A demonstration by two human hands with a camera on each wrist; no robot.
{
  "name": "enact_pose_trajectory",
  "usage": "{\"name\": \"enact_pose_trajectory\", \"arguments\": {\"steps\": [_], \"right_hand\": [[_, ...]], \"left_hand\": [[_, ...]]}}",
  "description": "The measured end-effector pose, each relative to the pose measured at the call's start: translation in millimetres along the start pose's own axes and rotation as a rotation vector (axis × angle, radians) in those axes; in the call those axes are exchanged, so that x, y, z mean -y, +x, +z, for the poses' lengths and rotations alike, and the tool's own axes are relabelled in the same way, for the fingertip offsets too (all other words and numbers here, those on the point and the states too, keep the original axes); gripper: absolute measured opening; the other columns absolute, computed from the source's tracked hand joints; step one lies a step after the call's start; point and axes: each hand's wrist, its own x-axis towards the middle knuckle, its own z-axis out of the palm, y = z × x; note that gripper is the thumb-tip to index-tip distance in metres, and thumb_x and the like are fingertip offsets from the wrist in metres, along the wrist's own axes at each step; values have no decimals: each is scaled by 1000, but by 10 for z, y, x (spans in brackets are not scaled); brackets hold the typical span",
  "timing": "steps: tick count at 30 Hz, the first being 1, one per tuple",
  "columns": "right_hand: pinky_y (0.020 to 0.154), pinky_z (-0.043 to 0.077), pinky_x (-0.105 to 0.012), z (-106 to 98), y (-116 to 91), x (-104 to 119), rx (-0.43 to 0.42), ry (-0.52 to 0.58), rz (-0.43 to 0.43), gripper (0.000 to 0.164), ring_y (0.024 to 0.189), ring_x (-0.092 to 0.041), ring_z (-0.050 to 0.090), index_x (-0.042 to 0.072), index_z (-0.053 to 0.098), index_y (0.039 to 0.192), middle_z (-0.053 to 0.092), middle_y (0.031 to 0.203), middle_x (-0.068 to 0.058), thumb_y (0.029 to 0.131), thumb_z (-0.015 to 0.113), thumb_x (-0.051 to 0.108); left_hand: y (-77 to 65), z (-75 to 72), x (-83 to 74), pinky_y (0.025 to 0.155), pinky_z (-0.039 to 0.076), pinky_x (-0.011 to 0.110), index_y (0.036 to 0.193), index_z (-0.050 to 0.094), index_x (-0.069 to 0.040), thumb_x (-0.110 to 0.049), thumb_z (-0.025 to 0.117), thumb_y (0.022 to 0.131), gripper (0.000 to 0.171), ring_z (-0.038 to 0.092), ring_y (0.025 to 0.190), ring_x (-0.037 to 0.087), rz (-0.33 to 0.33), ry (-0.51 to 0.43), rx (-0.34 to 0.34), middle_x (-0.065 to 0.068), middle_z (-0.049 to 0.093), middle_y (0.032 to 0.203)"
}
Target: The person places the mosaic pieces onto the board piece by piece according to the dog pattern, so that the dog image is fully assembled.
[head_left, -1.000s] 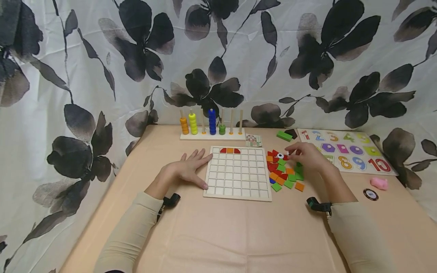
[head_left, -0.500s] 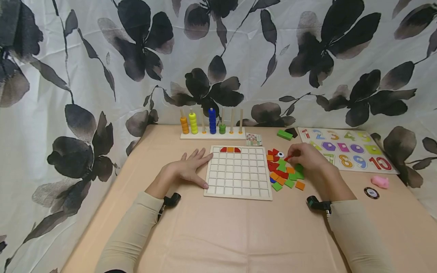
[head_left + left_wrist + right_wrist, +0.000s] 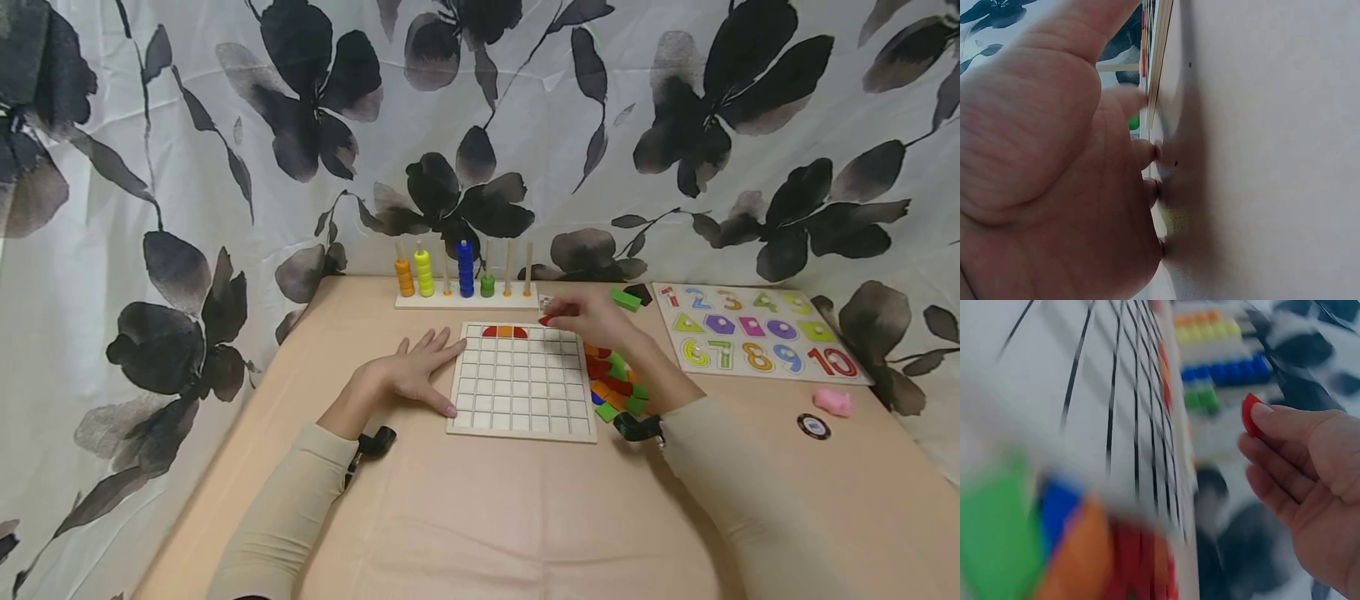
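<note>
A pale wooden grid board (image 3: 517, 396) lies on the table, with a red, an orange and another red tile (image 3: 505, 332) in its top row. My left hand (image 3: 405, 375) rests at the board's left edge, fingers spread, thumb by the lower corner. Above the board's upper right corner, my right hand (image 3: 600, 321) pinches a small red tile (image 3: 1249, 414) between thumb and index finger. In the right wrist view this tile stands out past the fingertips. Several red, orange, green and blue tiles (image 3: 611, 387) are heaped along the board's right side, partly hidden under the right forearm.
Behind the board stands a peg counting stacker (image 3: 467, 302) with coloured rings. A number board (image 3: 765, 333) lies at the back right, beside a green block (image 3: 625, 300). A pink toy (image 3: 832, 402) and a round black-and-white chip (image 3: 813, 427) sit further right.
The right hand has picked a red tile out of the heap and carried it left to above the board's upper right corner. My left hand and the board stay put.
</note>
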Motion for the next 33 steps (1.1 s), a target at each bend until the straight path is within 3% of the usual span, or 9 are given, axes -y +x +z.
{"name": "enact_pose_trajectory", "arguments": {"steps": [7, 13, 23, 33], "right_hand": [[71, 51, -30, 584, 587, 310, 107, -25, -118, 8, 82, -14, 61, 13, 76, 92, 71, 91, 3, 86, 73, 11], [73, 51, -27, 887, 737, 324, 127, -113, -196, 7, 81, -8, 63, 13, 77, 88, 72, 89, 4, 84, 74, 9], [76, 51, -23, 927, 760, 401, 257, -213, -327, 8, 87, -8, 63, 10, 78, 91, 69, 92, 2, 86, 72, 8], [80, 51, -26, 943, 782, 332, 239, -189, -317, 7, 88, -8, 62, 13, 78, 88, 69, 90, 4, 85, 74, 9]], "left_hand": [[27, -7, -35, 110, -5, 65, 156, 3, -22, -80, 68, 60, 129, -11, 146, 32, -17, 13, 13, 8, -9, 161], [66, -13, -42, 110, -5, 65, 156, 3, -24, -81, 67, 60, 129, -11, 146, 31, -22, 27, 15, 8, -9, 161], [77, -13, -16, 111, -4, 64, 156, 3, -24, -83, 65, 59, 129, -12, 146, 31, -32, 36, 4, 7, -10, 161], [107, 1, -24, 111, -5, 64, 156, 2, -25, -83, 65, 59, 129, -12, 146, 30, -46, 27, 4, 6, -10, 161]]}}
